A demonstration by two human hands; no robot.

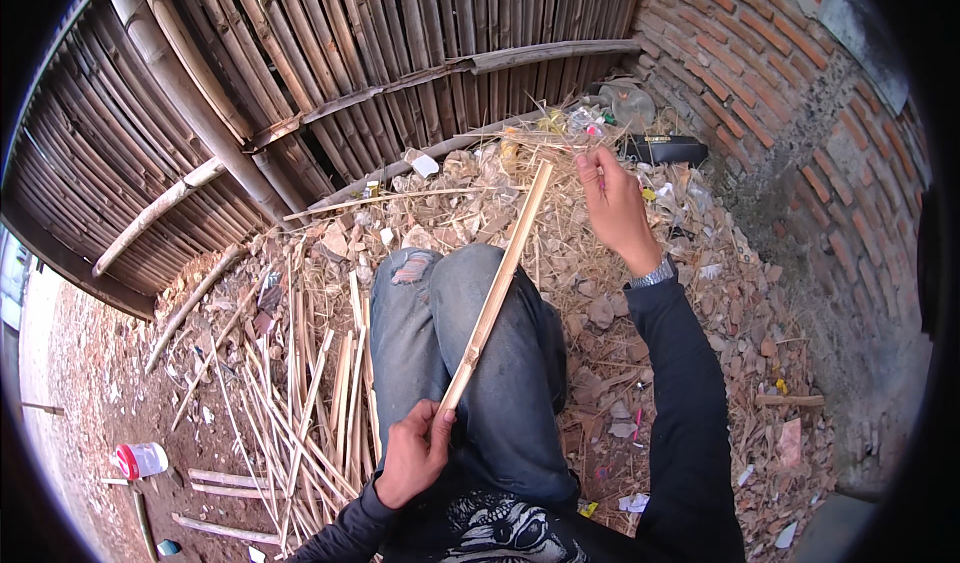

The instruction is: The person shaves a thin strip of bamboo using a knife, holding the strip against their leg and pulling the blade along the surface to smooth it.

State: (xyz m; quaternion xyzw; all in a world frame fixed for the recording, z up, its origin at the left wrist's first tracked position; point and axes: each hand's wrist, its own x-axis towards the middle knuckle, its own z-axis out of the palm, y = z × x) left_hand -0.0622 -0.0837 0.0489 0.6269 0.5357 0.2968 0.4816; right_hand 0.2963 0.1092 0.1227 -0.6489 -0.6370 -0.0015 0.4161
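At the left, a clear plastic jar with a red-rimmed lid is seen lying on its side on the ground. Beside the left leg, a loose heap of pale, split bamboo strips is spread. The left hand is brought in from the lower edge, its thumb laid along the near end of a long, flat, pale bamboo strip, which is gripped there and slanted up and away across the right leg's faded blue denim. A white graphic is printed on the black shirt. The right arm is stretched forward; the right hand is raised beside the strip's far end, fingers curled in, though whether anything is pinched cannot be told. Small pale lettering is borne by a black, oblong case beyond.
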